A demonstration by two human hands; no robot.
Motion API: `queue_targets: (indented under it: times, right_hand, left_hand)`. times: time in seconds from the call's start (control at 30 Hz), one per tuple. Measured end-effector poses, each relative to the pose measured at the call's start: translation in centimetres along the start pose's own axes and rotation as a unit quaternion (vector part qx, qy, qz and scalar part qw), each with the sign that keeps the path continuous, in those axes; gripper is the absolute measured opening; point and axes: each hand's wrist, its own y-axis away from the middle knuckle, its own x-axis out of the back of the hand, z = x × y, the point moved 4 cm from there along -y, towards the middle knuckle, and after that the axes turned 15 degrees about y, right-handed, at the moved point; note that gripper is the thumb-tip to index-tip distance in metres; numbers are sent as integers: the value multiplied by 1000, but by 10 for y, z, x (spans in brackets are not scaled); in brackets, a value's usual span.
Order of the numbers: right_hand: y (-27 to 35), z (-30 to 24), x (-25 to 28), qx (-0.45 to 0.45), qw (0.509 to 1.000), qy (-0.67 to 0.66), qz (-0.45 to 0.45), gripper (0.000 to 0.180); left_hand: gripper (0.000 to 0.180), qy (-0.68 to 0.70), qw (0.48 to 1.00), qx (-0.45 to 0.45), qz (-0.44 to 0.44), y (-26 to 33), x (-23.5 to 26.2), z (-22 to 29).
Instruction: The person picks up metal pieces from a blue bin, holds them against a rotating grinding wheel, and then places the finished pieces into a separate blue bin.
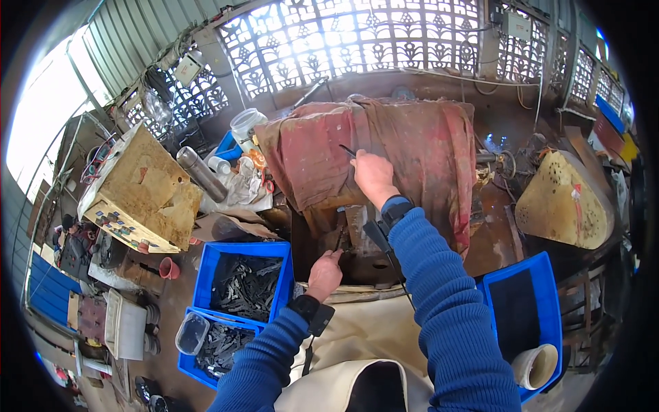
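Observation:
My right hand (374, 177) is closed around a thin dark strip (347, 149), whose tip sticks out to the upper left. It is over a worn red cloth (309, 151) draped across the machine in front of me. Lower and to the left, my left hand (325, 275) is pinched shut at the front opening below the cloth. A slim dark piece (340, 239) rises from its fingertips; its kind is too small to make out. Just left of that hand stands a blue bin (287, 275) with many flat dark strips (247, 288) in it.
A second blue bin (199, 371) with dark pieces and a clear plastic tub (192, 334) is at the lower left. Another blue bin (546, 295), holding a pale cylinder (535, 366), stands right. A stained control box (147, 192) and a steel flask (201, 173) are left.

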Motion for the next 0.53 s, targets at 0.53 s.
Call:
queue_targets:
  times: [0.53]
  right_hand:
    - [-1, -5, 3, 13, 999, 27, -25, 22]
  left_hand:
    - [44, -5, 999, 29, -27, 2, 3, 1]
